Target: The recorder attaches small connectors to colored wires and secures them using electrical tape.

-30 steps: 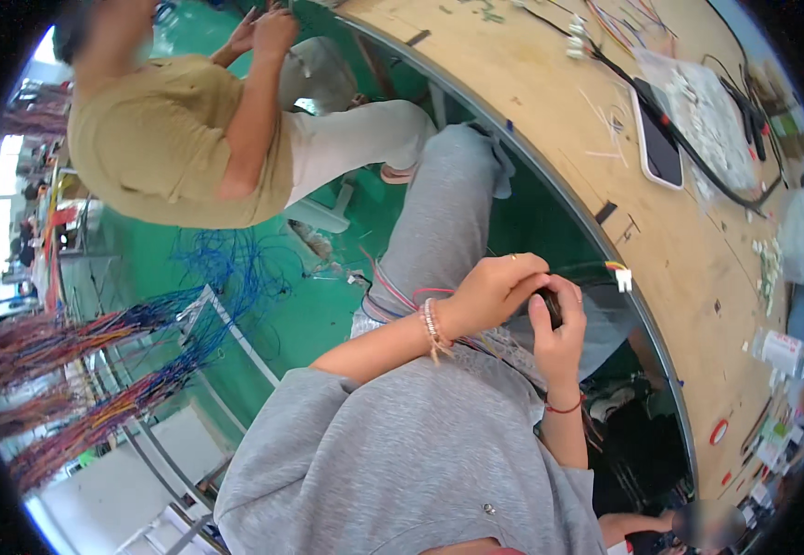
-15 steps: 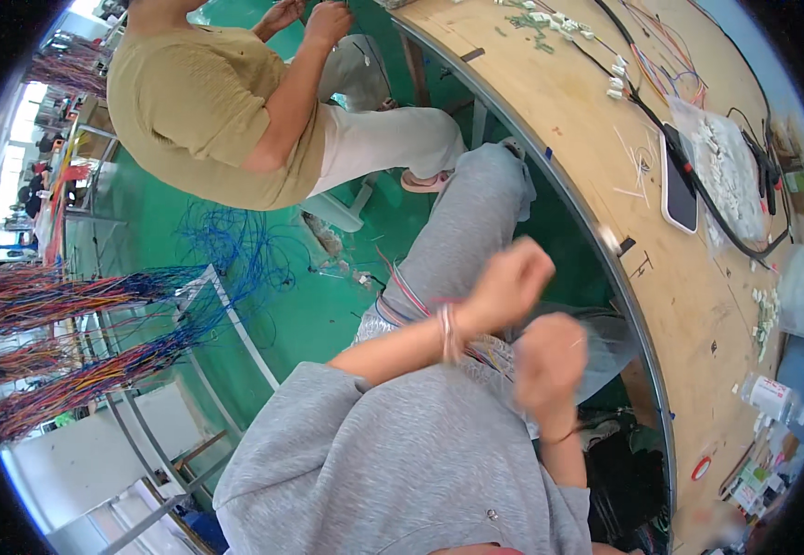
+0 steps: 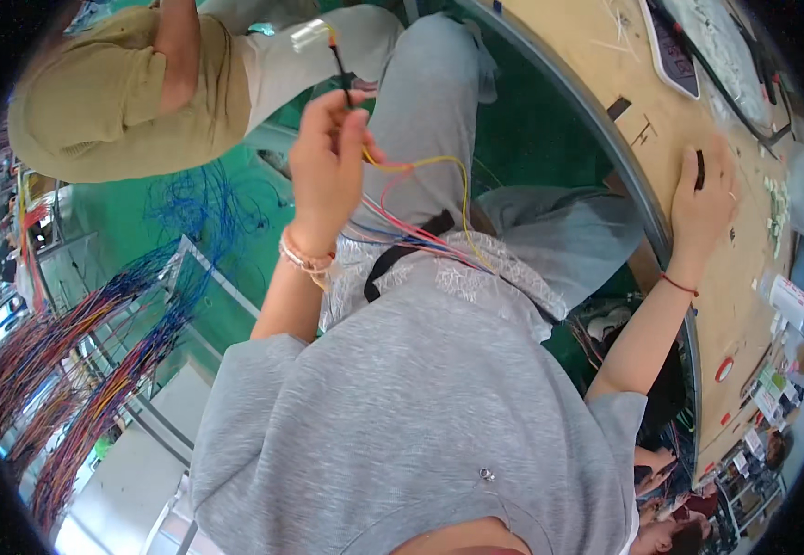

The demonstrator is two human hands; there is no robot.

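Observation:
My left hand (image 3: 328,157) is raised over my lap. Its fingers are closed on a black-sleeved wire (image 3: 339,67), whose upper end carries a shiny clear or silvery piece (image 3: 311,37). From below the hand a yellow wire (image 3: 448,160) loops down to the wire bundle (image 3: 420,236) on my lap, among red, white and blue wires. On the wooden table (image 3: 670,222), at its near edge, my right hand (image 3: 705,194) rests with stretched, slightly blurred fingers. A small black strip (image 3: 701,170) shows between its thumb and fingers; whether it is gripped is unclear.
A phone (image 3: 672,51) lies on the table beside a bag of white connectors (image 3: 721,46) and black cables. A bottle (image 3: 788,301) and a tape roll (image 3: 724,369) are farther along. Left stands a rack of coloured wires (image 3: 97,342); a co-worker (image 3: 134,92) sits at upper left.
My hands, close together over my lap before, have moved apart. The left has risen leftward with the sleeved wire; the right has gone onto the table. The whole view has shifted.

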